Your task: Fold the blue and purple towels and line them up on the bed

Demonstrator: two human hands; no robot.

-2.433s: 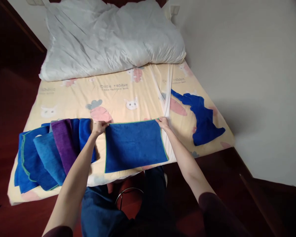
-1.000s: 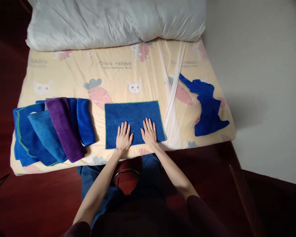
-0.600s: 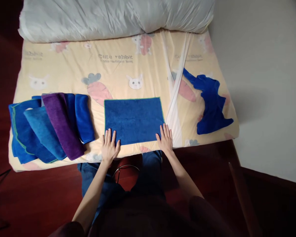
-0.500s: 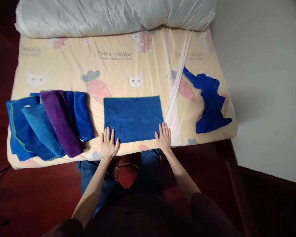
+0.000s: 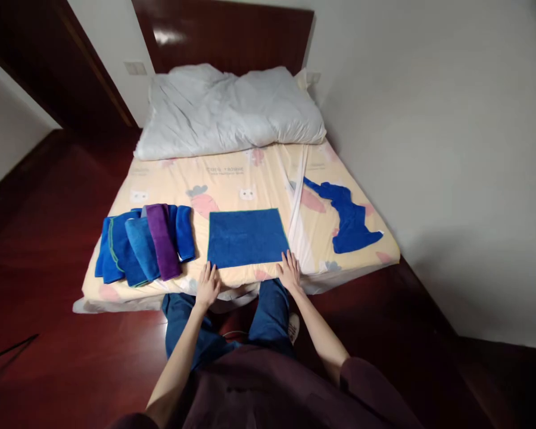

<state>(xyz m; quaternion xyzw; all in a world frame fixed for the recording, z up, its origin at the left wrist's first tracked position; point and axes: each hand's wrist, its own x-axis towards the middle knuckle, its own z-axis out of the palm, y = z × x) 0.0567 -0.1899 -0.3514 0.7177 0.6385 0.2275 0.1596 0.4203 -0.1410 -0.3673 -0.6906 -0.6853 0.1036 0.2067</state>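
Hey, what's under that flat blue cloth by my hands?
The flat blue cloth lies on the yellow printed sheet, which shows around its edges. Whatever lies directly beneath the cloth, print included, is covered and can't be seen.

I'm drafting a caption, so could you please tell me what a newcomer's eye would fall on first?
Probably the flat blue cloth, near the front edge of the bed, with the left hand and right hand at its near corners. Next, the purple cloth atop folded blue cloths to its left, and the crumpled blue cloth to its right.
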